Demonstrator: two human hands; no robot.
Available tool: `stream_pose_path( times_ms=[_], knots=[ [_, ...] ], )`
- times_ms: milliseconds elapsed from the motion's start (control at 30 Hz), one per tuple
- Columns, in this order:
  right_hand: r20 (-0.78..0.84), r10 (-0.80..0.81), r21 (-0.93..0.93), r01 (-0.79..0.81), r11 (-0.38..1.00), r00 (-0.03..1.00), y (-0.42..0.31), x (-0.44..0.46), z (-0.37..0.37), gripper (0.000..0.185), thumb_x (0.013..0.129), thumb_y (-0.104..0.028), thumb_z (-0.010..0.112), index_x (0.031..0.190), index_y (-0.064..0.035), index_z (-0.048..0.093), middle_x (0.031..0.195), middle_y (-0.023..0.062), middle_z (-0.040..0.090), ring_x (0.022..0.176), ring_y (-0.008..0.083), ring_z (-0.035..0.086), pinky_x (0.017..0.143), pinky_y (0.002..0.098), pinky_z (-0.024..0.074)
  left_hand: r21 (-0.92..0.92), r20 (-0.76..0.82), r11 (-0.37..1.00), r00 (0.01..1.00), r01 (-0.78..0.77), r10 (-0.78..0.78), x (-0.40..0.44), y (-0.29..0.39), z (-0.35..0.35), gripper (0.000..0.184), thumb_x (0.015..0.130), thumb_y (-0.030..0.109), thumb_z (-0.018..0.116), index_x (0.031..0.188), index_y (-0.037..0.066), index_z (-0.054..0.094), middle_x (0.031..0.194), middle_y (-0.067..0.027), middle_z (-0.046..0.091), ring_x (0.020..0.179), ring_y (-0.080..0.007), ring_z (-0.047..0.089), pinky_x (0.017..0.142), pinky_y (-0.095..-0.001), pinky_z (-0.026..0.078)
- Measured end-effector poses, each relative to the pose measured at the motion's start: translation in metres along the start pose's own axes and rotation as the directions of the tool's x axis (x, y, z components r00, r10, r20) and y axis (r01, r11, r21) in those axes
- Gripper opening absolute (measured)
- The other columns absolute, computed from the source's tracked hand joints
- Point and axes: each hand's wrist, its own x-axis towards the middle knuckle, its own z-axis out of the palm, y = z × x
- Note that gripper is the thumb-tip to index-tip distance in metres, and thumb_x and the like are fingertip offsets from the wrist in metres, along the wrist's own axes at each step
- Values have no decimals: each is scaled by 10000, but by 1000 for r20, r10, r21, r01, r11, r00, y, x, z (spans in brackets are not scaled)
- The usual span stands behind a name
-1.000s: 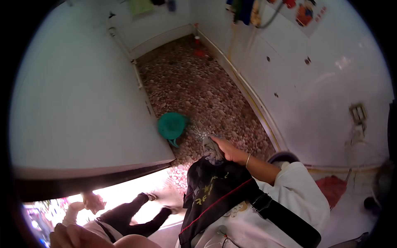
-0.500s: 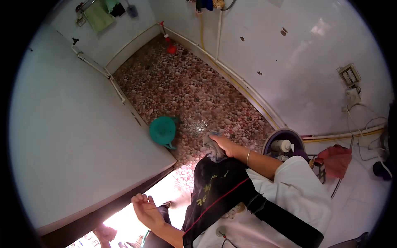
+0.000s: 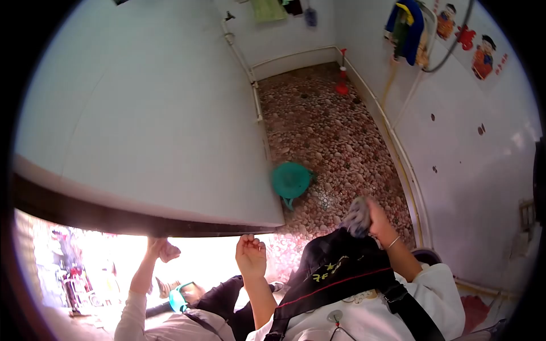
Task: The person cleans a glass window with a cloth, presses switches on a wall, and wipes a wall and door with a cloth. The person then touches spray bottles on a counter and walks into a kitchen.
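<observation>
My right hand (image 3: 380, 221) is closed round a crumpled grey cloth (image 3: 358, 217), held in front of my body above the pebble-patterned floor (image 3: 335, 142). The cloth hangs just over the black apron (image 3: 341, 256) that I wear. My left hand (image 3: 251, 258) is raised near the lower end of the wall, palm showing and fingers loosely bent, with nothing visible in it. A green plastic dipper (image 3: 291, 179) is on the floor beside the wall, apart from both hands.
A co-worker's hand (image 3: 165, 250) is near the wall's dark edge (image 3: 114, 213), by the bright doorway. A red plunger (image 3: 342, 85) stands in the far corner. Pipes (image 3: 406, 150) run along the right wall. A dark tub (image 3: 426, 257) is partly hidden behind my right arm.
My view has swung left, so the room appears shifted right and the co-worker shows more. My right hand still grips the cloth, now lifted; my left hand is more upright.
</observation>
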Motion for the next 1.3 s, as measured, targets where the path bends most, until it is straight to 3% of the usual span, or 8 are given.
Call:
stream_pose_path(
  times_ms=[200,367,467,567,700,900,1067,1300],
  knots=[
    [-47,-707,-115,699,706,706,-226,-50,-52,358,928,-402,481,1001,-67,585,870,124,627,605,164,569,462,289,470,41,-30,996,997,-74,75,-8,19,-7,117,918,175,501,846,86,524,829,-18,547,731,-133,515,689,-277,453],
    [-446,-849,-704,697,138,-282,-332,-148,-50,464,867,-377,616,1119,12,597,1092,94,622,876,226,619,796,344,512,-22,-31,996,996,-89,88,-16,27,-31,128,921,160,498,855,74,564,813,-31,577,733,-147,545,705,-290,468],
    [-442,-860,-769,602,216,-257,-301,-136,-41,438,870,-344,622,1124,12,590,1074,101,620,903,220,607,830,342,493,-64,-72,997,997,-41,36,-15,18,-38,109,908,158,519,853,76,564,819,-26,577,739,-142,539,706,-285,455],
    [-345,-803,-410,692,594,486,-244,-64,-116,359,906,-295,576,1140,-22,581,1088,77,594,958,173,565,835,326,467,-106,-35,994,998,41,-45,-7,6,-34,104,907,173,518,849,91,546,837,-18,555,767,-141,504,706,-282,419],
    [-372,-578,-434,414,800,726,-107,-25,-19,489,894,-396,569,1132,31,580,1070,109,613,961,199,591,838,324,478,10,-12,997,997,82,-82,4,-8,-17,88,891,169,540,865,99,588,848,-9,573,784,-145,514,742,-298,413],
    [248,-138,-956,265,127,959,0,-70,156,409,869,-265,610,1161,18,566,1061,167,633,973,228,587,862,359,446,599,180,798,983,-71,-48,43,-59,-91,407,847,239,614,1223,148,489,1002,-44,599,871,-169,564,811,-398,474],
    [710,429,-676,710,197,558,46,-41,181,392,910,-248,555,1225,-17,517,1091,176,595,958,220,587,811,350,465,153,-73,929,942,336,-328,15,-45,-31,346,952,329,470,1199,92,522,1109,-53,613,972,-181,593,846,-372,489],
    [554,309,-717,631,-295,773,6,19,145,378,910,-286,528,1159,-3,559,1087,176,599,1009,281,585,844,378,463,-91,221,946,933,310,-285,-16,-38,-64,397,951,386,412,1090,69,606,1077,-77,637,944,-199,611,894,-374,487]
  ],
)
